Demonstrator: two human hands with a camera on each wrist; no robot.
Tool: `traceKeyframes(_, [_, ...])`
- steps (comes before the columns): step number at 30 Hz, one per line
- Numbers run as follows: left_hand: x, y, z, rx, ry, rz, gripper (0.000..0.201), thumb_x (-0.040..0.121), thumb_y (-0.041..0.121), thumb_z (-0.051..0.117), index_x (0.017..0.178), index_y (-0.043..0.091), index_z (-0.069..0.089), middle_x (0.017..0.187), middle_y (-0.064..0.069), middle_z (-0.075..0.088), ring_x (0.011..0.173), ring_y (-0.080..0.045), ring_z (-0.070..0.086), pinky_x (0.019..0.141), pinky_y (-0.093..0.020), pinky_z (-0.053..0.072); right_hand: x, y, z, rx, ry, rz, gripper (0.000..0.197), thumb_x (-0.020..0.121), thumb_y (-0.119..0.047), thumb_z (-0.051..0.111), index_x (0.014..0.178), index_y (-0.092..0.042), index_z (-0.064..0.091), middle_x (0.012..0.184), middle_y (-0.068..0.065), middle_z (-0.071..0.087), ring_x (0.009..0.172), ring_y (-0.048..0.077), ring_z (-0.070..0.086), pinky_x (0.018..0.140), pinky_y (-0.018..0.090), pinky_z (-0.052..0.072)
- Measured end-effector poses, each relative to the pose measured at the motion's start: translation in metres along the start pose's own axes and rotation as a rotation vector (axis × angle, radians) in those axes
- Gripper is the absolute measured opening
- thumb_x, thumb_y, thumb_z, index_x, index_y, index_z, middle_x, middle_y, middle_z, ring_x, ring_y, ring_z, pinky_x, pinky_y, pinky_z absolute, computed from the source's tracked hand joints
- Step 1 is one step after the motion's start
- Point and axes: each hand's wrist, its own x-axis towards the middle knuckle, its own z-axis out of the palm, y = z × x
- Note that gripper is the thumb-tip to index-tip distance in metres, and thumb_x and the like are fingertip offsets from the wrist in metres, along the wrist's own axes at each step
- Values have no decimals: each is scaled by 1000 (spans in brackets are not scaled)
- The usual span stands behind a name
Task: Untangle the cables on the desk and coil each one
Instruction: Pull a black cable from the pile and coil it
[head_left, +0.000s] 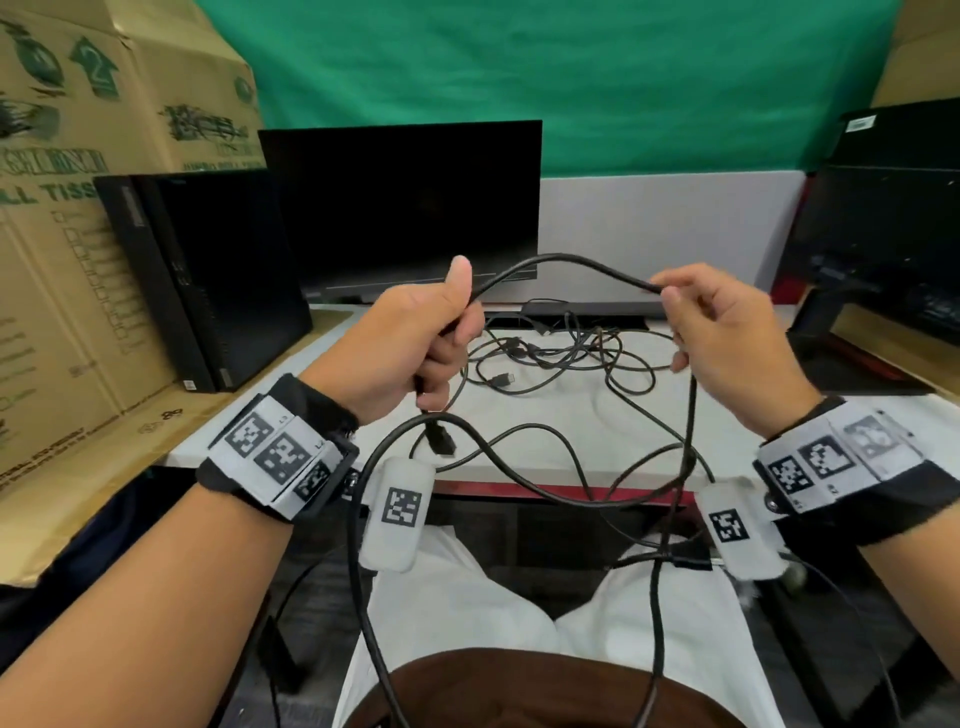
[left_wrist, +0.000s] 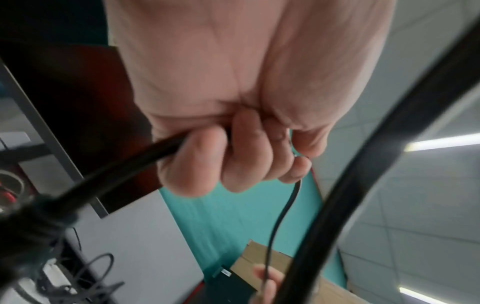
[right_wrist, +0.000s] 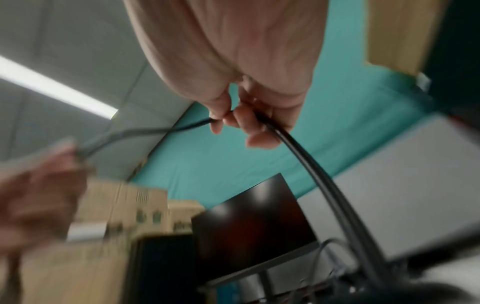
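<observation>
**user1:** ok so where's the cable at right now?

**user2:** The thick black rubber cable (head_left: 571, 258) is up in the air above the white table (head_left: 561, 415), strung in a shallow arch between both hands. The left hand (head_left: 410, 343) has it in a fist, fingers curled right round it, thumb sticking up. One rectangular black plug (head_left: 440, 439) dangles just below that fist. The right hand (head_left: 727, 327) pinches the cable between thumb and forefinger, other fingers loosely bent. From there it drops straight down past the table edge toward the person's lap, where it loops around.

**user1:** and the rest of the mess?

**user2:** A tangled pile of thin black cables (head_left: 561, 353) lies on the table behind the hands, in front of a dark flat monitor (head_left: 400, 208). There's a black tower PC (head_left: 208, 280) to the left and printed cardboard boxes (head_left: 78, 208) beside that. The wrist views are blurry, but the left one shows the fingers (left_wrist: 233, 160) wrapped on the cable.
</observation>
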Motion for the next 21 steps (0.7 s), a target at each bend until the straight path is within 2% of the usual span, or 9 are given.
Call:
traceKeyframes(2, [-4, 8, 6, -40, -103, -1, 52, 96, 61, 39, 66, 19, 47, 62, 1, 17, 49, -16, 13, 49, -29, 15, -4, 3, 3, -209, 2, -148, 22, 100, -6, 54, 110, -15, 72, 88, 11, 69, 76, 19, 60, 74, 23, 48])
traceKeyframes(4, [-9, 12, 15, -76, -237, 78, 47, 97, 57, 40, 76, 19, 58, 60, 1, 30, 45, -13, 17, 48, -29, 14, -10, 0, 7, -378, -77, -246, 27, 98, -4, 55, 120, -11, 70, 98, 13, 72, 92, 30, 65, 84, 30, 48])
traceKeyframes(6, [-12, 16, 23, -162, -338, 187, 41, 97, 52, 44, 104, 18, 66, 72, -1, 46, 43, -9, 23, 46, -26, 19, -18, -9, 13, -545, -248, -275, 37, 99, -7, 51, 130, -21, 65, 95, 10, 67, 91, 34, 63, 81, 40, 51])
traceKeyframes(8, [-12, 17, 28, -240, -360, 254, 47, 97, 49, 47, 133, 20, 58, 96, -3, 57, 45, -8, 29, 44, -24, 23, -32, -21, 22, -653, -467, -301, 46, 100, -10, 47, 140, -32, 52, 95, 5, 63, 89, 32, 62, 78, 45, 51])
traceKeyframes(12, [-9, 15, 30, -222, -218, 270, 57, 94, 48, 48, 148, 32, 40, 133, 1, 55, 52, -13, 44, 45, -28, 38, -55, -43, 33, -591, -779, -298, 50, 104, -33, 41, 148, -45, 20, 75, -8, 55, 68, 14, 54, 68, 39, 48])
traceKeyframes(15, [-9, 7, 34, -5, -64, 264, 58, 92, 48, 49, 148, 41, 36, 135, 4, 53, 57, -18, 52, 45, -31, 47, -60, -55, 30, -455, -864, -247, 42, 102, -50, 34, 143, -40, 30, 76, -3, 61, 68, 12, 55, 70, 34, 48])
traceKeyframes(18, [-7, 3, 38, -34, 31, 252, 61, 93, 45, 51, 151, 36, 33, 138, 4, 50, 67, -17, 60, 47, -32, 52, -58, -63, 25, -486, -845, -248, 65, 88, -75, 33, 122, -23, 54, 77, -2, 61, 66, 10, 56, 66, 36, 49])
traceKeyframes(19, [-5, 4, 38, -85, 60, 246, 61, 94, 42, 50, 152, 34, 31, 140, 5, 49, 71, -17, 62, 49, -33, 53, -57, -65, 23, -499, -825, -236, 73, 81, -83, 33, 118, -24, 56, 78, -5, 59, 67, 8, 55, 63, 35, 48])
traceKeyframes(21, [-2, 8, 38, -147, 96, 273, 60, 97, 34, 48, 153, 33, 27, 145, 3, 45, 80, -19, 67, 56, -36, 57, -56, -67, 20, -479, -783, -211, 88, 68, -94, 34, 133, -36, 47, 86, -14, 53, 73, -7, 52, 57, 27, 40])
